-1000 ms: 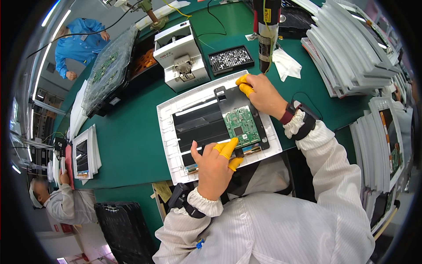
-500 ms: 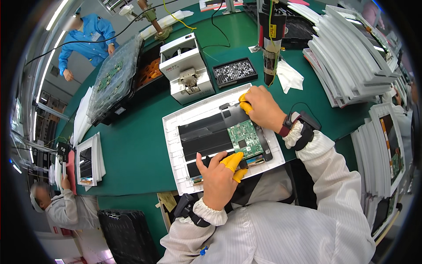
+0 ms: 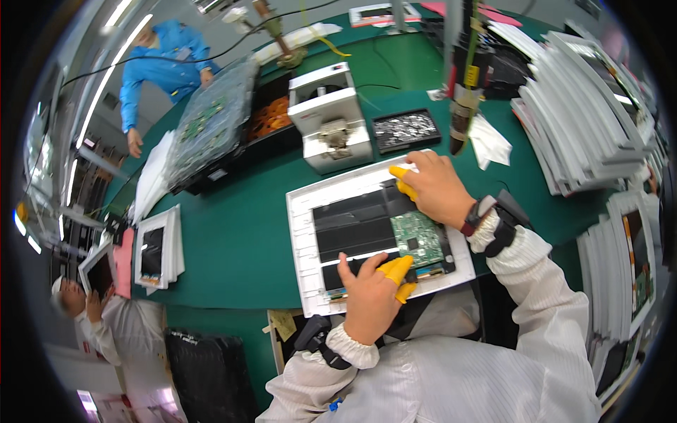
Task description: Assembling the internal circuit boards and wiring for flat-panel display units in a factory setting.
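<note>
A flat display panel with a white frame (image 3: 305, 275) lies on the bench before me, its dark back facing up. The green circuit board (image 3: 421, 238) sits on the panel's right part. At the board's near edge is my left hand (image 3: 372, 299), its yellow-covered thumb and index finger drawn together by a small dark piece, the other fingers spread over the panel. My right hand (image 3: 438, 189) reaches over the panel's far right corner. Its yellow-covered thumb and index finger are bent together there; what lies between them is hidden.
Beyond the panel stand a white machine (image 3: 331, 130) and a black tray (image 3: 407, 131) of small parts. A dark upright tool (image 3: 465, 92) hangs right of them. White-framed panels (image 3: 578, 113) are stacked at right. Co-workers are at left, one in blue (image 3: 166, 60).
The view has shifted, so the bench appears further right and lower. My hands remain near the same places on the panel. The co-worker at lower left now holds up a framed panel.
</note>
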The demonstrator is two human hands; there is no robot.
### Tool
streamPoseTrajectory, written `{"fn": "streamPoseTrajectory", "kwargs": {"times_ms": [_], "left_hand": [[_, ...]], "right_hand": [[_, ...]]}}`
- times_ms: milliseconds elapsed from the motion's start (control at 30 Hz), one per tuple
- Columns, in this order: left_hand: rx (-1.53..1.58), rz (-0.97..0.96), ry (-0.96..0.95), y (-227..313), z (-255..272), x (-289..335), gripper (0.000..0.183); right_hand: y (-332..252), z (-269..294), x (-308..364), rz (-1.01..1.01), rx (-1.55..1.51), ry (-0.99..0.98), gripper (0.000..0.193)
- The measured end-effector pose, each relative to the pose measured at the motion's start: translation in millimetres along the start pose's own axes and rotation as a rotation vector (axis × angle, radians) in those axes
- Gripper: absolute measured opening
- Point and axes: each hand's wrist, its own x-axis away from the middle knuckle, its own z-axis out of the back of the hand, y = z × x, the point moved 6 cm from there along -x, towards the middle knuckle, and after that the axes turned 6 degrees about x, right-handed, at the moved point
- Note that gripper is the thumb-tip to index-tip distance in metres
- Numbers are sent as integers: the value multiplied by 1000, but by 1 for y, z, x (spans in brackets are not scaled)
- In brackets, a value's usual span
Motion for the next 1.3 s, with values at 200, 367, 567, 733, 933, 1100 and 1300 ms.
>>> {"fn": "streamPoseTrajectory", "kwargs": {"times_ms": [200,367,567,733,933,1100,1300], "left_hand": [[49,-30,61,0,-8,4,41],[79,7,63,-6,-6,8,41],[45,14,21,-3,-8,6,40],[99,16,34,-2,-7,5,40],[18,-9,3,-3,-6,1,43],[-25,27,-45,3,3,-6,43],[-51,4,-60,3,-4,-6,43]], "right_hand": [[-10,0,0,35,34,-165,25],[-26,-2,-9,52,54,-219,25],[-30,3,-11,75,77,-265,28],[-30,3,-9,68,45,-218,29],[-21,-4,-9,18,-19,-164,20],[-19,-9,-7,12,-73,-112,26],[-10,-13,6,-27,-119,-105,34]]}}
